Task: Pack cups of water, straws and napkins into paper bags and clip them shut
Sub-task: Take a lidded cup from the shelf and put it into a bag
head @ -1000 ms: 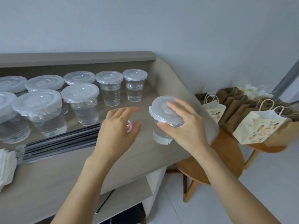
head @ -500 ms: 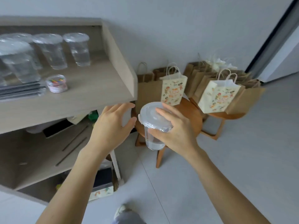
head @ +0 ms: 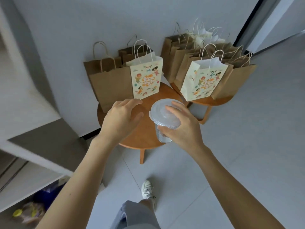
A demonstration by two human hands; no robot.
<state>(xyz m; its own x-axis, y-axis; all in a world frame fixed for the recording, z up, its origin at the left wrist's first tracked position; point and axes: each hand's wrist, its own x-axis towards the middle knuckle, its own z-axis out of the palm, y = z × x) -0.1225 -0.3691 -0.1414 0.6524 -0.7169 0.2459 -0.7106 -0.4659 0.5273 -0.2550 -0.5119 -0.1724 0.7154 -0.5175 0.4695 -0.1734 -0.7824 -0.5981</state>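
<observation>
Now cup [head: 162, 123] near-upright, lid up, right hand [head: 183, 128] gripping.

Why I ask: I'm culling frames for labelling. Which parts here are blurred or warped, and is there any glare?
Head view: the shelf unit at left is smeared by motion; the cup, the right hand gripping it, the open left hand and the nearer printed bag read fairly sharp. Head view: the wide lens tilts the door frame; light is soft, with no harsh glare.

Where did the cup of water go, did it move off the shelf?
Yes. The right hand carried the cup rightward off the shelf; it is now held over the round wooden stool, in front of the left printed bag.
</observation>
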